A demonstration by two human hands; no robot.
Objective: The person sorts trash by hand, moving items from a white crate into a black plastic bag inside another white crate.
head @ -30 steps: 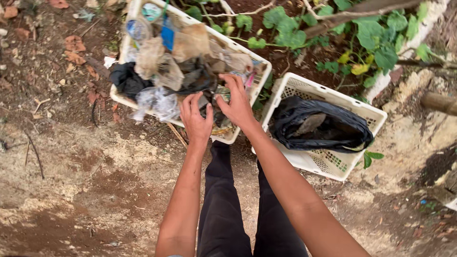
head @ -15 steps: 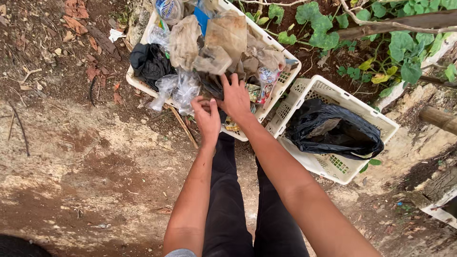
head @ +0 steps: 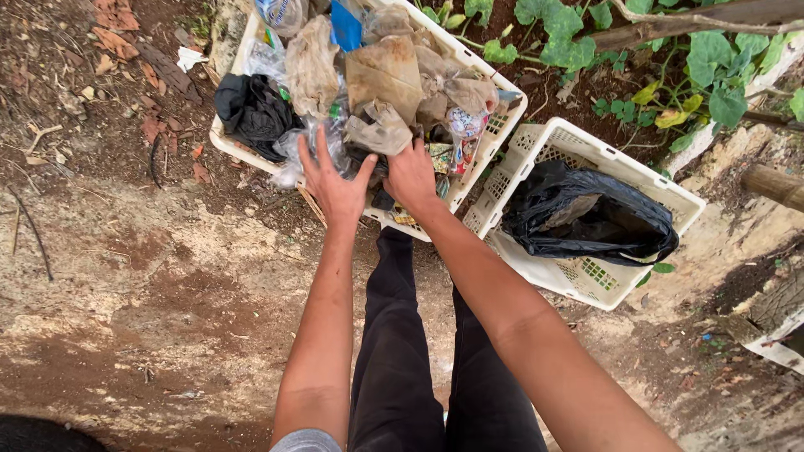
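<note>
The left hand (head: 337, 186) lies open, palm down and fingers spread, on the near edge of the rubbish heaped in a white plastic crate (head: 499, 127). Its fingertips rest on crumpled clear plastic wrap (head: 311, 141). Just beside it, the right hand (head: 410, 174) is closed into the pile, fingers curled down among the scraps below a muddy, crumpled grey plastic piece (head: 379, 128); exactly which scrap it grips cannot be told, since the fingers are buried in the heap.

The crate sits on the ground straight ahead of the person, whose legs in black trousers (head: 394, 335) stretch toward it between the two bare forearms. The heap in the crate holds a black bag (head: 249, 109) at its left end, a dirty beige bag (head: 311, 65) behind the left hand, a flat brown muddy sheet (head: 384, 74) behind the right hand, a bit of blue plastic (head: 344, 25) at the far side, and a small colourful printed wrapper (head: 463, 124) toward the right edge.

To the right, touching the first crate's corner, stands a second white crate (head: 586, 280) with latticed walls, holding a black plastic bag (head: 590, 213) that fills most of it.

Around them is bare brown earth (head: 151, 276) with dry leaves (head: 113, 33) at the upper left. Green leafy vines (head: 670, 75) grow beyond the crates at the upper right, and a pale log (head: 775, 186) lies at the right edge.
</note>
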